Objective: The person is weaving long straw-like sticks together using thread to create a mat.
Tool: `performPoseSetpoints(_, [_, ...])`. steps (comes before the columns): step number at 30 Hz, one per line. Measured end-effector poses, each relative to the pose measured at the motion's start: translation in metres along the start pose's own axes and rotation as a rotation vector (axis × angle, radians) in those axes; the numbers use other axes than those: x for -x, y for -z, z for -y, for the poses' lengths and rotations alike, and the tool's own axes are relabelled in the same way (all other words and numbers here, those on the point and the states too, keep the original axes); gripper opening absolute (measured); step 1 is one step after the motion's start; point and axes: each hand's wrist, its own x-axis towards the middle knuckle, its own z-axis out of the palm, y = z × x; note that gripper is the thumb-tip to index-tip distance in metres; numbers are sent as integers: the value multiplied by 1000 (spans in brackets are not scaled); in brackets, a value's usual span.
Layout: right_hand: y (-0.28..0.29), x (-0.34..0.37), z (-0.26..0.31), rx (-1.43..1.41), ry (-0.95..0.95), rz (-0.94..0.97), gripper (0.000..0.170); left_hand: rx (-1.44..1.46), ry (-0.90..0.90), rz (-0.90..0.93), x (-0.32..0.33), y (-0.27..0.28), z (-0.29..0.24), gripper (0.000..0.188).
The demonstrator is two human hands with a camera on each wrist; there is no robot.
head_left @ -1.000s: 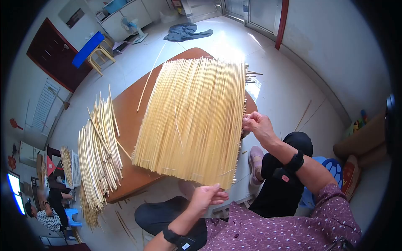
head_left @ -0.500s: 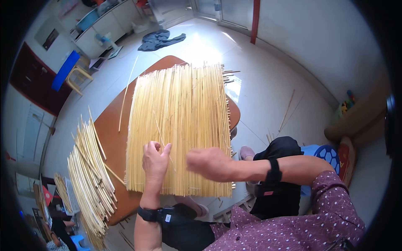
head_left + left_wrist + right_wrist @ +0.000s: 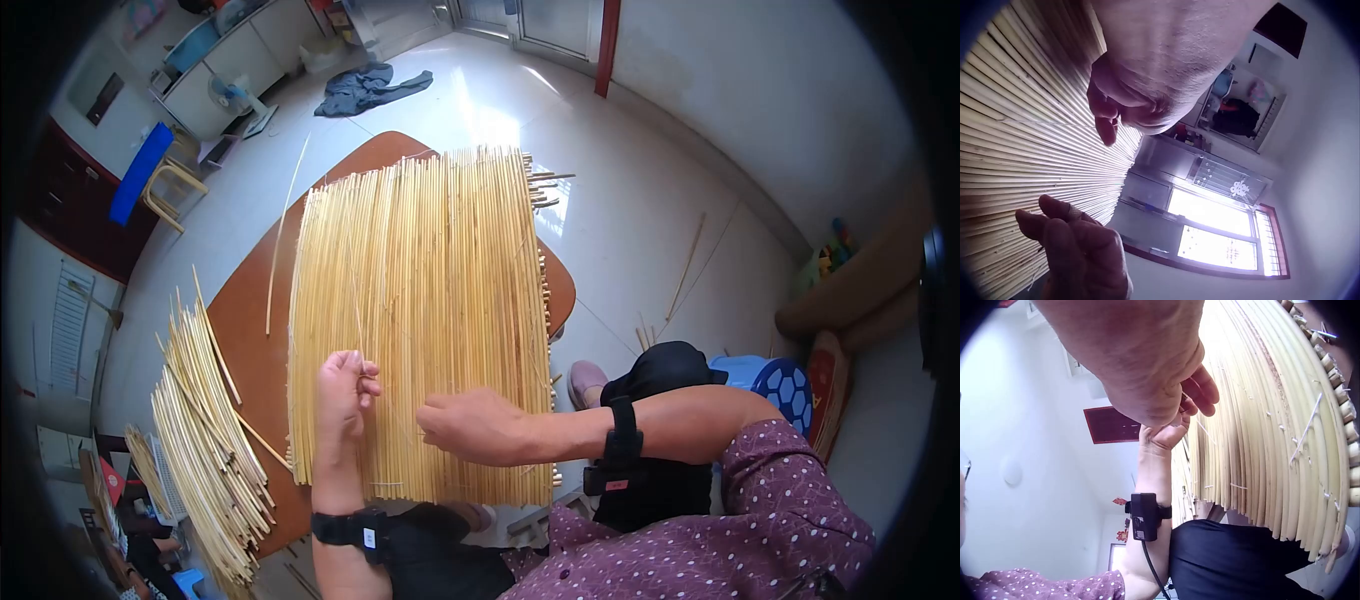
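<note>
A mat of pale straight stalks, stitched with white thread, covers much of a brown table. Over its near left part, my left hand has bent fingers and pinches a thin thread that runs up across the stalks. To the right, my right hand hovers above the mat, back upward, fingers bent toward the left hand. In the left wrist view, the right hand has thumb and fingers close together; I cannot tell whether they hold thread. Short stitches show near the mat's edge.
Loose stalks lie piled at the table's left side, and one thin stalk lies left of the mat. Dark cloth is on the floor beyond. A blue stool stands at right, near my knee.
Both hands left the mat's near right corner and right edge and came over its near part, the left hand farther left. The head view has shifted, and the mat now sits lower and further left.
</note>
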Motion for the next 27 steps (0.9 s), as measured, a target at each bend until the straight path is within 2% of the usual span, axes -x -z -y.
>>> performPoseSetpoints(2, [-2, 5, -4, -12, 27, -15, 17, 312, -7, 95, 3, 9, -12, 15])
performPoseSetpoints(7, [4, 14, -3, -13, -2, 34, 18, 563, -162, 128, 17, 21, -32, 13])
performPoseSetpoints(10, [0, 15, -3, -7, 12, 91, 18, 675, -456, 196, 38, 37, -35, 23])
performPoseSetpoints(11, [-1, 17, -3, -18, -16, 91, 18, 673, -463, 198, 43, 39, -38, 23])
performPoseSetpoints(13, [2, 9, -4, 24, -5, 126, 17, 828, -625, 270, 53, 49, -43, 20])
performPoseSetpoints(15, [1, 9, -4, 39, -35, 146, 17, 817, -646, 285, 58, 59, -46, 20])
performPoseSetpoints(17, [1, 6, -2, 29, -88, 165, 17, 938, -727, 282, 68, 73, -43, 19])
performPoseSetpoints(19, [-2, 3, 1, 43, -67, 159, 17, 1079, -783, 445, 91, 81, -50, 15])
performPoseSetpoints(21, [-4, 4, 0, 50, -70, 150, 17, 1138, -791, 399, 104, 82, -53, 12])
performPoseSetpoints(22, [-7, 4, 0, 64, -47, 119, 16, 1138, -800, 392, 114, 87, -54, 12])
performPoseSetpoints(24, [-11, 4, -3, 74, -30, 88, 14, 1202, -850, 527, 127, 94, -55, 11])
performPoseSetpoints(25, [-14, 3, -2, 76, -14, 39, 15, 1198, -854, 518, 140, 98, -56, 11])
performPoseSetpoints(27, [-12, 0, -1, 79, -4, -13, 15, 1106, -841, 557, 155, 101, -56, 12])
